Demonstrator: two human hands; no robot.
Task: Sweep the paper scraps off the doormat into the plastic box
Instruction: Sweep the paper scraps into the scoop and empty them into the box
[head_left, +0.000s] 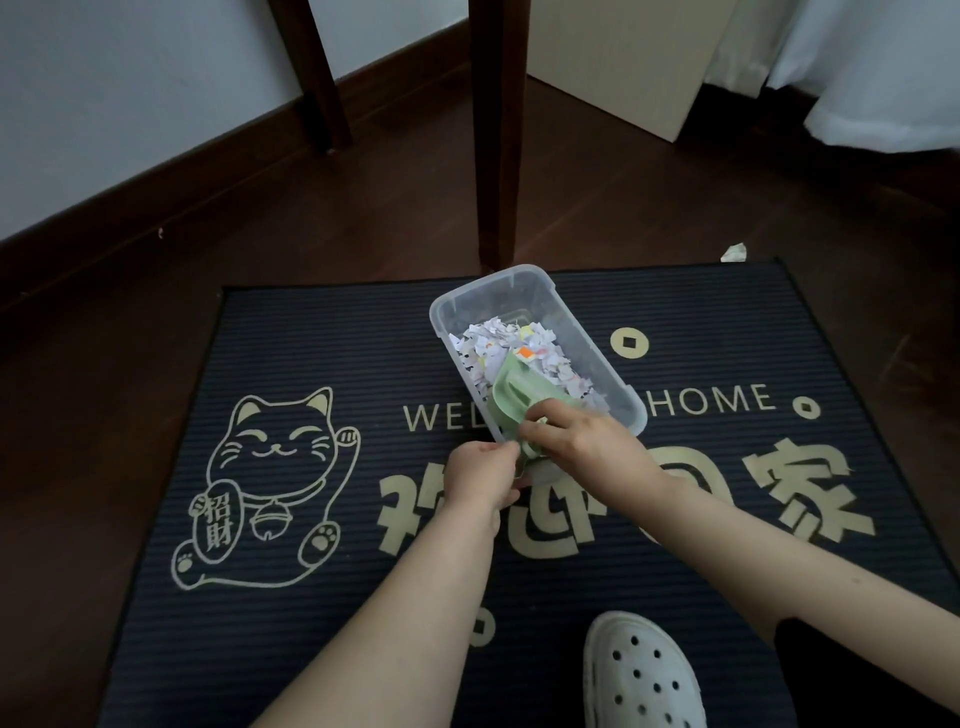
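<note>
the clear plastic box (613, 364) sits on the dark doormat (311, 623), with paper scraps (493, 338) heaped inside it. a green dustpan (511, 400) tips into the box's near end. the right hand (582, 447) curls its fingers round the dustpan's handle. the left hand (480, 480), just beside it, pinches the dustpan's green edge. one stray scrap (733, 253) lies on the floor past the mat.

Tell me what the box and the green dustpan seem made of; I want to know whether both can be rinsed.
The box: clear, slightly frosted plastic by the look; the paper scraps and dark doormat show through its walls. The green dustpan: probably moulded plastic, pale matte green, with smooth rounded edges.
</note>
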